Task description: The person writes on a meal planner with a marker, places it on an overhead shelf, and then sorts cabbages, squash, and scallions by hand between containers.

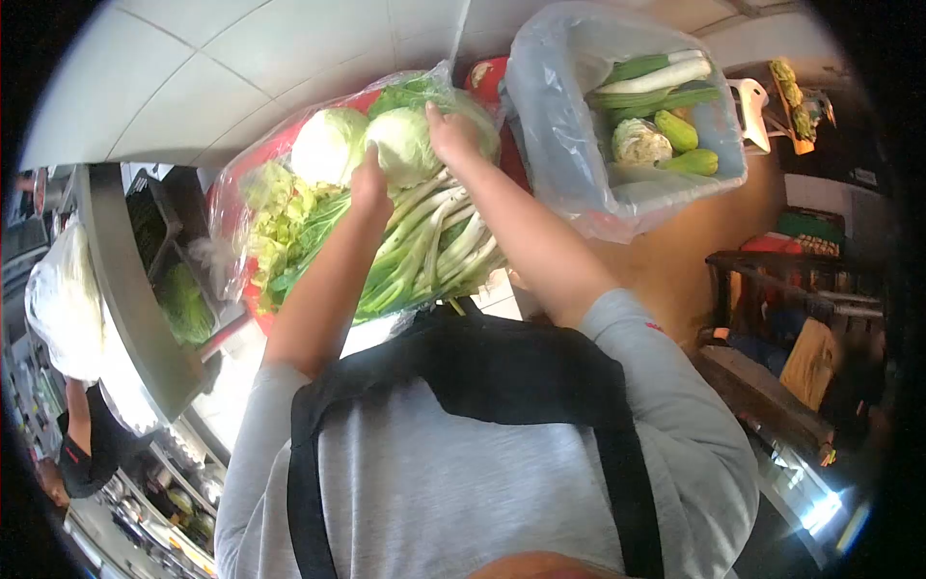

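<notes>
Over a red container lined with clear plastic (pixel 359 102), the left hand (pixel 370 185) and the right hand (pixel 453 137) held a round, pale green cabbage (pixel 403 147) between them, the grip of each pressed against opposite sides of it. Just left of it sat a whitish-green, round cabbage (pixel 328 147). Nearer the person, long green onions with white stalks (pixel 434 232) lay beside frilly yellow-green leaves (pixel 275 207). To the right, a grey plastic bin with a clear liner (pixel 569 125) contained green-and-white leeks (pixel 675 75), a knobbly whitish vegetable (pixel 640 143) and smooth green oblong vegetables (pixel 691 162).
</notes>
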The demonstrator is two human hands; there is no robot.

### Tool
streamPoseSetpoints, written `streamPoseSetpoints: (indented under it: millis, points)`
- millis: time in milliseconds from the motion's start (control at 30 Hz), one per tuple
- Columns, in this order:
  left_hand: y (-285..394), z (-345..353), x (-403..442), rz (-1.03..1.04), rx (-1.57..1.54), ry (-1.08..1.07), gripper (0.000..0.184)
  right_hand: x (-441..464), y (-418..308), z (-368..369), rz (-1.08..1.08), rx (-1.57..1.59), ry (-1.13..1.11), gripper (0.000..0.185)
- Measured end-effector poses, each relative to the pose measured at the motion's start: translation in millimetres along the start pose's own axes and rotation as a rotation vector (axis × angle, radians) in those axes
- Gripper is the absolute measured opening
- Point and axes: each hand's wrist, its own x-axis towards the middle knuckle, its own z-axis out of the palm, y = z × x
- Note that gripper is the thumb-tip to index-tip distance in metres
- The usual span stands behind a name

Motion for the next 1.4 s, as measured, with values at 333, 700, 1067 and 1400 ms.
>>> streamPoseSetpoints:
  millis: [333, 700, 1067, 1400]
  points:
    - [9, -12, -45, 0.001, -0.178, -0.195, 0.06, -76, -23, 10, -0.233, 0.172, 0.299, 0.066]
    - [51, 129, -182, 0.661, 0.527, -0.931, 0.078, -86, 73, -241, 0.03, 1.66, -0.209, 0.076]
    - [-95, 384, -130, 0.783, 0.886, -0.815, 0.062, 42, 297, -497, -0.243, 0.87, 0.238, 0.07]
    - [-108, 395, -119, 0.822, 1.038, -0.773, 0.058, 112, 332, -490, -0.537, -0.81, 0.184, 0.086]
